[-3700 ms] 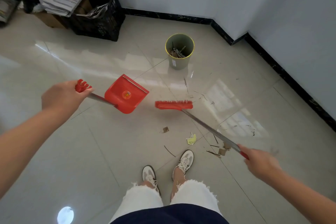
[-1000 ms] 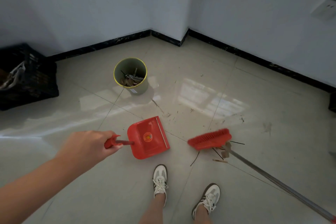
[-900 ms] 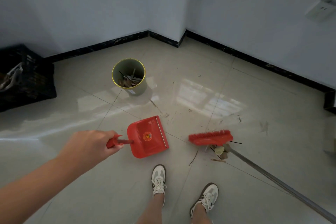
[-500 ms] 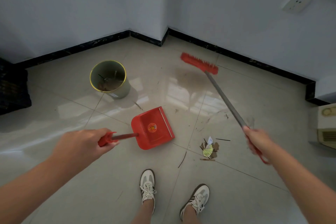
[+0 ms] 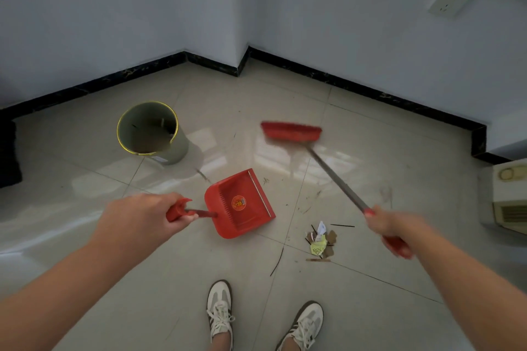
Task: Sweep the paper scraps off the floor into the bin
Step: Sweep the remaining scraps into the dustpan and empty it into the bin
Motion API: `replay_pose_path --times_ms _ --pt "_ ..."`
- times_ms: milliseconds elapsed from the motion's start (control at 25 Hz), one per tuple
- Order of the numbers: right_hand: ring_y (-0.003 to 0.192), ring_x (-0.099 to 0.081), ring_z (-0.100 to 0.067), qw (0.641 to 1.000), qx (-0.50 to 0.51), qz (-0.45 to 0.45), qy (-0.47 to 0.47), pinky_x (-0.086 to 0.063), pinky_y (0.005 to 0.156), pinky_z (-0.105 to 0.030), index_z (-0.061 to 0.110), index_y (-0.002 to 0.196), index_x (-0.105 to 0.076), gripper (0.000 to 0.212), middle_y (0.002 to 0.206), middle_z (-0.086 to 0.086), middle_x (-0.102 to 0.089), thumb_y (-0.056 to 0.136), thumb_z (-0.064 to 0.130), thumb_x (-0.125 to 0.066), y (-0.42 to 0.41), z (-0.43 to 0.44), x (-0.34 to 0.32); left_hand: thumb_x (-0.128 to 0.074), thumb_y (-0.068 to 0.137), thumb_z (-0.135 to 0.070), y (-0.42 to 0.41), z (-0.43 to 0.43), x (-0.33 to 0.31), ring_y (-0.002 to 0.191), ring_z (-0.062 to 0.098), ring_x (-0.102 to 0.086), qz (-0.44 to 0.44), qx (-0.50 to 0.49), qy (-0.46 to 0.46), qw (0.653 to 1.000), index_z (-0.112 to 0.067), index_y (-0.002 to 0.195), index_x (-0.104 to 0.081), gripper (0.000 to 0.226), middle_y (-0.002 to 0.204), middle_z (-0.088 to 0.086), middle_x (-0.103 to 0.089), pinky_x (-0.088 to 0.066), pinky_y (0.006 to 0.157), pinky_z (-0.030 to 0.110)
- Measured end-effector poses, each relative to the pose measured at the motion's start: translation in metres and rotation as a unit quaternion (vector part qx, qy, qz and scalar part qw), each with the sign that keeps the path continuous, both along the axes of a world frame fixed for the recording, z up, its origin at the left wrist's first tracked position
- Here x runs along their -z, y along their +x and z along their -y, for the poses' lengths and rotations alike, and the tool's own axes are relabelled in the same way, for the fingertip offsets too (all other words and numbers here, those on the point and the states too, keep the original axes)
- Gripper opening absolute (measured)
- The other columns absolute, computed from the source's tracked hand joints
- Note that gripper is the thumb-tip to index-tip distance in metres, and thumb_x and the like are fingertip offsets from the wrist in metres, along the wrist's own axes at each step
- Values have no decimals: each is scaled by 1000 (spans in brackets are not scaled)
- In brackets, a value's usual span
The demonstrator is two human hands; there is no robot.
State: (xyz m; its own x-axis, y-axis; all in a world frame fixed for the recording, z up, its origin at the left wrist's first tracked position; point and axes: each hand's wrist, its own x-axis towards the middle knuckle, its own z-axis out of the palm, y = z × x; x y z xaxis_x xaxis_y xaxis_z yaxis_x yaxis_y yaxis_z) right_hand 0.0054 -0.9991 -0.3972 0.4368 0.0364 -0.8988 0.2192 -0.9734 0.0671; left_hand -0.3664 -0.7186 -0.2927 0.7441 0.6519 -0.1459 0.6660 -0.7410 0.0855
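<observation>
A small pile of paper scraps [image 5: 320, 241], brown, white and yellow, lies on the tiled floor ahead of my right shoe. My left hand [image 5: 142, 218] grips the handle of a red dustpan [image 5: 239, 204], which sits to the left of the pile with its open mouth facing right. My right hand [image 5: 390, 225] grips the red end of a broom handle. The red broom head [image 5: 291, 131] is well beyond the pile, toward the wall. A round green bin [image 5: 148, 129] with a yellow rim stands at the far left, with scraps inside.
Thin dark slivers and specks [image 5: 276, 261] are scattered on the tiles around the pile. Walls with a black skirting [image 5: 356, 85] enclose the corner behind. A dark crate [image 5: 8, 151] is at the left edge, a beige appliance [image 5: 510, 196] at the right edge. My shoes [image 5: 219, 313] are below.
The broom was lifted off the gathered scraps and swung far forward; its head has now come lower and nearer. The dustpan has stayed left of the pile.
</observation>
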Motion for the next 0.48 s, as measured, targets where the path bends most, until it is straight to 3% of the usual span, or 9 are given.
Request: replay_pose_path --times_ms 80,120,160,240,280,320,400,480 --pt "72 -68 -25 998 -41 23 -46 -52 70 -33 16 132 -37 73 83 -16 -68 83 68 -18 -13 75 -12 -37 67 -73 1 2 -5 62 18 -65 5 -22 -31 999 -34 78 -68 51 61 -9 -66 -42 48 25" --pt "90 -65 -24 998 -45 31 -42 -47 81 -35 14 129 -43 81 99 -15 -66 78 76 -29 -23 106 -17 -35 67 -73 4 3 -6 66 19 -66 5 -22 -42 999 -32 80 -69 55 66 -8 -68 -46 51 28" --pt "97 -62 -25 998 -24 25 -48 -41 85 -34 9 123 -50 82 103 -14 -63 74 75 -45 -31 141 -21 -34 68 -73 8 2 -4 71 20 -67 1 -16 -50 999 -29 83 -69 58 70 -7 -69 -48 55 30" --pt "92 -59 -33 996 -30 14 -77 -39 84 -35 0 117 -58 72 90 -15 -58 69 52 -73 -59 193 -36 -43 75 -70 11 1 -9 83 20 -66 -24 -10 -76 997 -30 92 -69 50 82 -7 -71 -48 62 31" --pt "83 -57 -32 996 9 34 -79 -40 80 -35 0 112 -62 80 83 -14 -55 56 54 -81 -75 206 -53 -49 78 -67 11 1 -12 88 21 -65 -39 -10 -89 995 -32 97 -68 43 87 -6 -71 -49 65 31" --pt "73 -55 -27 997 44 30 -57 -41 72 -32 1 104 -64 80 77 -12 -54 54 62 -80 -85 217 -73 -54 80 -64 11 1 -17 92 22 -65 -49 -9 -92 995 -34 101 -67 40 92 -5 -71 -49 69 32" --pt "47 -45 -18 989 146 10 -8 -32 48 -21 -3 90 -62 51 56 -11 -47 85 47 -63 -105 216 -125 -57 79 -62 10 -2 -33 97 23 -64 -57 -3 -76 995 -34 103 -68 39 96 -3 -72 -50 73 33" --pt "35 -34 -12 961 276 6 15 -26 43 -15 -8 91 -56 44 45 -10 -37 97 35 -49 -113 224 -159 -59 77 -63 14 -8 -53 96 23 -65 -52 21 -57 997 -34 99 -69 38 95 -3 -72 -50 72 32"
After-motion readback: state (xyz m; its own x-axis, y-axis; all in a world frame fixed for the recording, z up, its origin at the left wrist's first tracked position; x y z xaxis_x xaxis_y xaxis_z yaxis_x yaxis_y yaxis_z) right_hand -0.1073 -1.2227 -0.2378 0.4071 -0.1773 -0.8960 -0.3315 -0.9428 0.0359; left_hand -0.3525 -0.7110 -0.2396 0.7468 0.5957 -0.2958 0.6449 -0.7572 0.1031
